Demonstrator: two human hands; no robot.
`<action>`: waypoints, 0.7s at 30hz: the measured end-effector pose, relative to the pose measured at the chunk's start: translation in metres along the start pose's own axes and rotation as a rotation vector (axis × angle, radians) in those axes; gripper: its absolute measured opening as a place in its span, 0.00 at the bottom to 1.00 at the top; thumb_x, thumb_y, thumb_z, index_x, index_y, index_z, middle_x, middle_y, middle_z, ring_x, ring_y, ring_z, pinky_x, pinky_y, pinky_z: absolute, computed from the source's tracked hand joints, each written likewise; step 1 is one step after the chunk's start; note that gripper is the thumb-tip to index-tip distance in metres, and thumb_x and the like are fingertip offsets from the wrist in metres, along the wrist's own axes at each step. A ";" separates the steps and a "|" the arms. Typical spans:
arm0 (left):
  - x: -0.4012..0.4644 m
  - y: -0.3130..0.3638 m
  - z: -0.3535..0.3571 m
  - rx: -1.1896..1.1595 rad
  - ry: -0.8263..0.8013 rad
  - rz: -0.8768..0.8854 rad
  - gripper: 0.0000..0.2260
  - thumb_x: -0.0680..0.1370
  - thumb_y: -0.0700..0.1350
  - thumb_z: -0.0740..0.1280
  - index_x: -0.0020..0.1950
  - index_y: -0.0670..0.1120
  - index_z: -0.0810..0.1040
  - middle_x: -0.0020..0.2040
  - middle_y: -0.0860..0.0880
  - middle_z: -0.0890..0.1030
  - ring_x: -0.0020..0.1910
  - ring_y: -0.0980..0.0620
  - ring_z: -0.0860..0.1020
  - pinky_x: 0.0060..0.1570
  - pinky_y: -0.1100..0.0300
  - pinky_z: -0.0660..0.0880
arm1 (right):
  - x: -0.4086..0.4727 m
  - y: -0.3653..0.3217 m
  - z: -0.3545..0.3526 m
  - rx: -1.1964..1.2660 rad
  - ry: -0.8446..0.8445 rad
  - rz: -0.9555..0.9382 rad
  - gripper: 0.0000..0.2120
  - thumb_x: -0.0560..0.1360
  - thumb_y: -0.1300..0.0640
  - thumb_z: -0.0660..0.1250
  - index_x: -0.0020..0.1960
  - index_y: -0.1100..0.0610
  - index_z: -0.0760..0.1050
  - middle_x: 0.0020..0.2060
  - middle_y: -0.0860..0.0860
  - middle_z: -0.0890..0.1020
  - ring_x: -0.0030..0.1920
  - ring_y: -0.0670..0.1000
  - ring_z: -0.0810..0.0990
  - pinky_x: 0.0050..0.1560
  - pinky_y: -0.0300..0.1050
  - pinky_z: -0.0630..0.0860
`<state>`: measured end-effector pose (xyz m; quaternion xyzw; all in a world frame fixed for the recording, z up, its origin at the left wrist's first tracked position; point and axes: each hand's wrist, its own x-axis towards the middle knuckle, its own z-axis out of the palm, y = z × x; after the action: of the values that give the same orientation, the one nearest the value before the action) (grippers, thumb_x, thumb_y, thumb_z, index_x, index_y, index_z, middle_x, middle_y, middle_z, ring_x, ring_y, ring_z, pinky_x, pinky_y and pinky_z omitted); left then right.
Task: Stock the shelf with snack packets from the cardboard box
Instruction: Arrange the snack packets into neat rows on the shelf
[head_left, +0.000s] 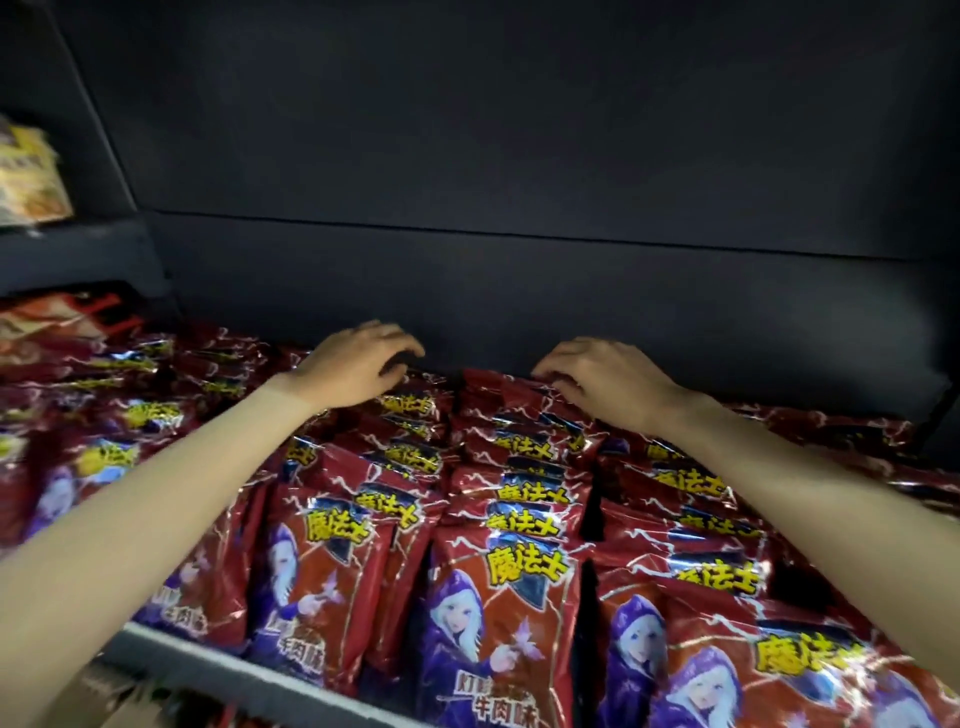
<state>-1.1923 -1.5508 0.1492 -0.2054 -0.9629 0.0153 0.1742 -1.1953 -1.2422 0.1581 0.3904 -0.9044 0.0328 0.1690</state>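
At the shelf's (218, 670) back wall, both hands' (358, 358) curled fingers (563, 376) rest on rearmost red snack packets (498, 519).

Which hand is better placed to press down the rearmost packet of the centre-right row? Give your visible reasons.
Probably the right hand: its curled fingers already rest on the back packet of that row. The left hand hovers over the neighbouring row, nearer the left.

Both bare arms reach toward 12 o'clock; left hand (358, 358) and right hand (597, 379) palm-down, fingers loosely curled.
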 end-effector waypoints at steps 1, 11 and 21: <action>0.001 -0.009 0.001 -0.014 -0.034 -0.016 0.15 0.80 0.45 0.62 0.66 0.50 0.73 0.65 0.50 0.74 0.64 0.49 0.72 0.61 0.52 0.71 | 0.008 -0.004 0.003 -0.006 -0.012 0.012 0.14 0.80 0.58 0.59 0.65 0.52 0.75 0.63 0.48 0.77 0.63 0.49 0.74 0.62 0.47 0.71; 0.028 -0.056 0.012 0.083 -0.276 0.153 0.15 0.79 0.51 0.64 0.65 0.51 0.74 0.60 0.53 0.78 0.56 0.54 0.77 0.56 0.57 0.74 | 0.056 -0.031 0.041 -0.144 -0.205 0.168 0.21 0.81 0.46 0.56 0.70 0.55 0.68 0.61 0.52 0.77 0.62 0.53 0.72 0.64 0.48 0.68; 0.035 -0.053 0.031 0.161 -0.137 0.361 0.12 0.82 0.52 0.57 0.59 0.49 0.75 0.54 0.51 0.79 0.53 0.51 0.78 0.48 0.58 0.73 | 0.022 -0.044 0.040 0.099 -0.208 0.181 0.17 0.80 0.49 0.59 0.66 0.52 0.73 0.58 0.49 0.75 0.60 0.49 0.72 0.62 0.46 0.69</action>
<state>-1.2536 -1.5836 0.1374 -0.3584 -0.9158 0.1370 0.1187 -1.1890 -1.2961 0.1245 0.3165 -0.9458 0.0518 0.0512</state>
